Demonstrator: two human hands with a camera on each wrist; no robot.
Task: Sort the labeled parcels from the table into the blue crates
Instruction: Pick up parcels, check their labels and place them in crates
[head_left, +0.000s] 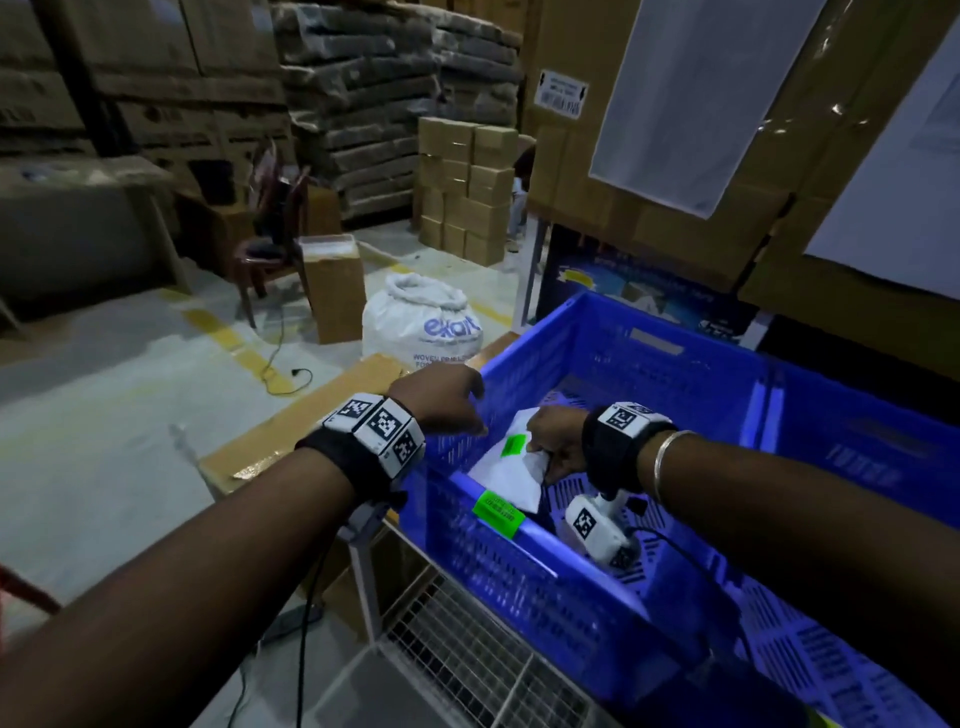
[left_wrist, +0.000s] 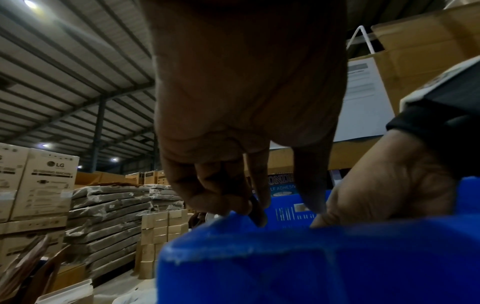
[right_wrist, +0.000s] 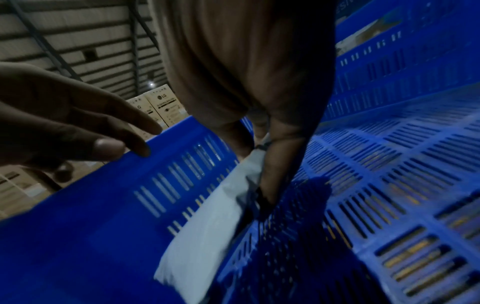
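White parcel (head_left: 506, 470) with green label (head_left: 514, 446), inside blue crate (head_left: 675, 364), leaning against the crate's left wall, lower end down near the slotted floor. Pinched at its crumpled upper edge by right hand (head_left: 558, 441), fingers curled round the plastic; seen from the right wrist view as a pale bag (right_wrist: 205, 236) hanging between the wall and the fingers (right_wrist: 275, 174). Left hand (head_left: 441, 400) holding nothing, fingers loosely bent, tips at the crate's left rim (left_wrist: 285, 236), just beside the right hand (left_wrist: 389, 185). Second green label (head_left: 498, 512) stuck on the crate's near rim, just below the parcel. Marker-covered bands on both wrists, a bangle (head_left: 665, 457) on the right forearm. Crate resting on a wire-mesh frame (head_left: 467, 649). Flat carton (head_left: 311, 415) to the left of the crate. Further out on the floor: white sack (head_left: 421, 322), upright carton (head_left: 332, 286), chair (head_left: 270, 244), stack of small boxes (head_left: 467, 192). Large cartons (head_left: 675, 130) behind the crate.
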